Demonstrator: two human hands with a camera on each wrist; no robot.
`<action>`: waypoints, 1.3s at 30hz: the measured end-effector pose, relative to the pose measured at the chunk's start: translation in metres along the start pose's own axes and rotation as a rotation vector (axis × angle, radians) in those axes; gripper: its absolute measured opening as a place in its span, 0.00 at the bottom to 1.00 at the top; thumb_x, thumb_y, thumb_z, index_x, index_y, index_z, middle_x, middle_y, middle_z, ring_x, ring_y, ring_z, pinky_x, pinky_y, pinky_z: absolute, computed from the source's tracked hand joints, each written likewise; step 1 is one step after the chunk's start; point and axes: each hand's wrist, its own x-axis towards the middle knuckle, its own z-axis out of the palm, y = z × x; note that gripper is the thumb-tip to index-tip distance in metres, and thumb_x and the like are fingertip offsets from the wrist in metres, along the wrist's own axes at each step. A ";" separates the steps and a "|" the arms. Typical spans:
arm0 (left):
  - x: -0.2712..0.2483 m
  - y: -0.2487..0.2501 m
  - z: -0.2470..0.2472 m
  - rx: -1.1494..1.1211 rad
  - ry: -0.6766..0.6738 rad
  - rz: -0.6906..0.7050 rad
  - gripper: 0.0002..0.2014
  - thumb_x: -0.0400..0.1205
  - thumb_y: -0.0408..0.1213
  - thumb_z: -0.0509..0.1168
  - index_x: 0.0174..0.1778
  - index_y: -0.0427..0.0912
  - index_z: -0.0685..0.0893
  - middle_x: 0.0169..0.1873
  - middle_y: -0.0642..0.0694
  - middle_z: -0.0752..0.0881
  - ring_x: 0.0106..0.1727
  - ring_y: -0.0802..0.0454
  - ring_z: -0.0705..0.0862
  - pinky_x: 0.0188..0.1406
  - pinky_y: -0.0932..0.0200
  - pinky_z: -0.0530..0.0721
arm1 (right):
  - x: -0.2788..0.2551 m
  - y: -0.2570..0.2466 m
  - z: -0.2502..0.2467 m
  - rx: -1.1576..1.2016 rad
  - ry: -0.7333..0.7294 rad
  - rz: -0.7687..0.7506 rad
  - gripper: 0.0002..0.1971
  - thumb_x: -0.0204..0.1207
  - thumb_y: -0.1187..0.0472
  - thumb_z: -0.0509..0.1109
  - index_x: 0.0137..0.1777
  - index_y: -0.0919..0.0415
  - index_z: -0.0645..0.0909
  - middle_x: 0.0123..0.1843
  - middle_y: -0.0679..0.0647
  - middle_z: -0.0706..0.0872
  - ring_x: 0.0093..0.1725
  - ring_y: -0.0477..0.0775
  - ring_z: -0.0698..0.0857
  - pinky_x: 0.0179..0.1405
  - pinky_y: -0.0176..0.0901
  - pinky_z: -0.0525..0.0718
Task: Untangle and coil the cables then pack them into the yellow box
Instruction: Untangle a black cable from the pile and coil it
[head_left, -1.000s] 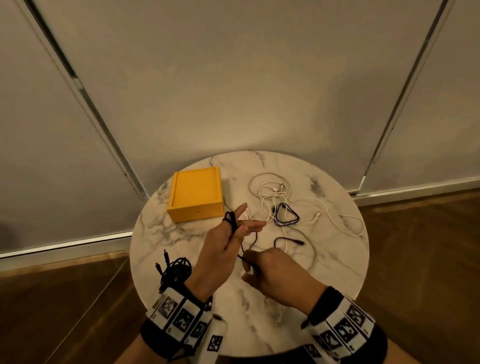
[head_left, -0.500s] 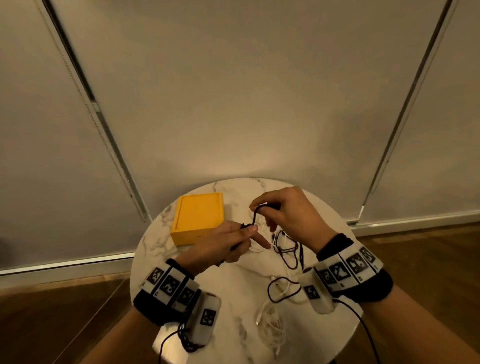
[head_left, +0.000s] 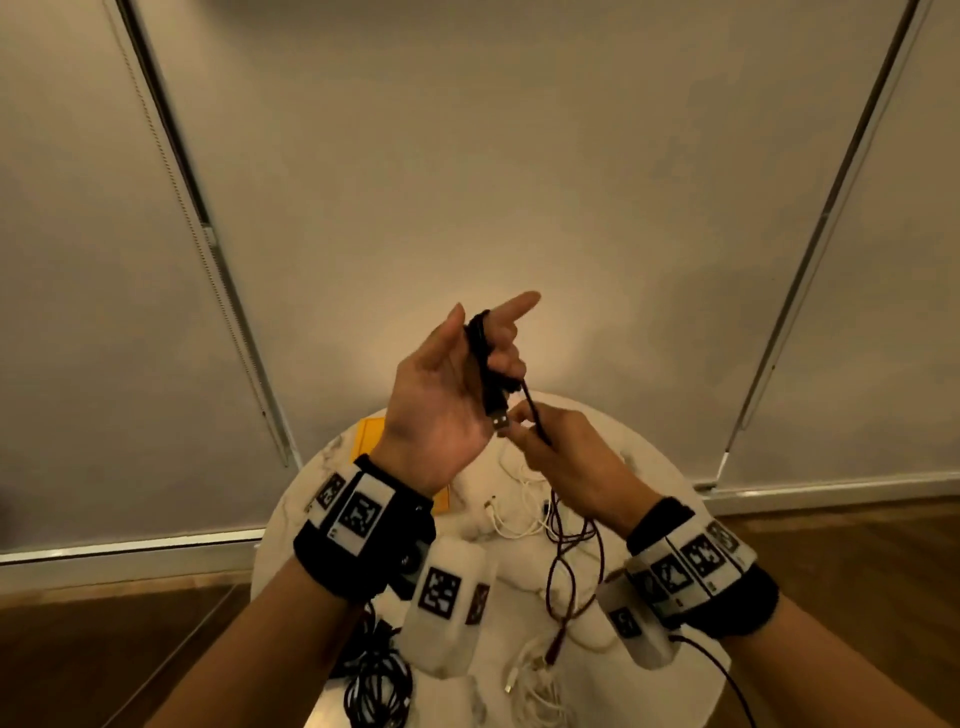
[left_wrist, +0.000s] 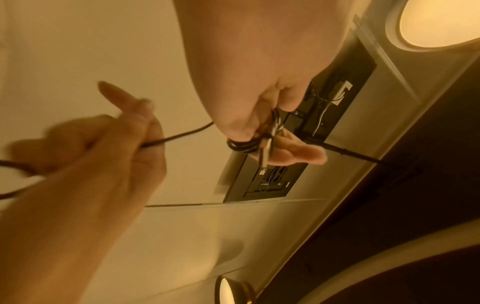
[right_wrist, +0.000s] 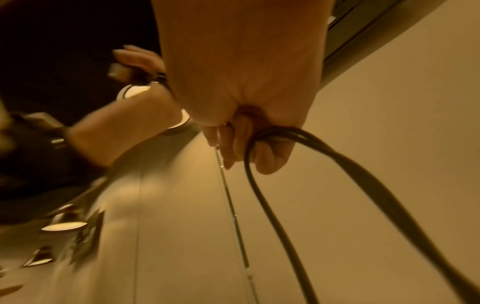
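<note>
Left hand: my left hand (head_left: 441, 410) is raised above the table, palm toward me, forefinger pointing up and away; the other fingers curl in, and several turns of the thin dark cable (head_left: 480, 353) are wound around them.
Plug: the cable's silver USB plug (head_left: 500, 422) hangs from the winding at the heel of my palm; the left wrist view shows it lying across my fingers (left_wrist: 298, 152).
Right hand: my right hand (head_left: 566, 462) sits just below and to the right of the left one, thumb and fingers pinched on the same dark cable a short way from the winding.
Cable run: from that pinch the cable drops in loose loops past my right wrist toward the table; in the right wrist view two strands (right_wrist: 324, 164) leave my curled fingers.
Yellow box: the square yellow box (head_left: 371, 434) sits on the far left part of the table, mostly hidden behind my left wrist; I cannot tell if it is open.
Table: a round white marble-patterned table (head_left: 670, 483) is below both hands.
White cables: a loose tangle of thin white cables (head_left: 519, 512) lies mid-table, more white cable (head_left: 535, 686) at the near edge.
Black coil: a bunched black cable (head_left: 376, 680) lies at the near left edge, under my left forearm.
</note>
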 end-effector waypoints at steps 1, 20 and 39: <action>0.002 0.000 -0.001 0.022 0.045 0.030 0.27 0.88 0.45 0.48 0.76 0.28 0.69 0.32 0.52 0.83 0.32 0.60 0.80 0.38 0.68 0.81 | -0.006 -0.004 0.006 -0.023 -0.054 -0.009 0.07 0.85 0.53 0.62 0.45 0.46 0.78 0.24 0.46 0.77 0.23 0.44 0.75 0.29 0.48 0.74; -0.065 -0.061 -0.063 1.157 0.193 0.071 0.18 0.90 0.36 0.52 0.74 0.32 0.71 0.43 0.43 0.91 0.44 0.46 0.90 0.51 0.52 0.85 | -0.089 -0.019 0.024 -0.253 -0.157 -0.222 0.12 0.80 0.63 0.64 0.59 0.55 0.86 0.39 0.50 0.89 0.36 0.49 0.82 0.37 0.48 0.81; -0.172 -0.091 -0.070 0.511 -0.006 -0.693 0.19 0.83 0.41 0.55 0.31 0.34 0.80 0.12 0.53 0.63 0.15 0.58 0.56 0.19 0.68 0.58 | -0.119 0.004 0.065 -0.146 -0.245 -0.321 0.08 0.70 0.75 0.68 0.44 0.62 0.77 0.43 0.53 0.80 0.37 0.52 0.77 0.36 0.45 0.78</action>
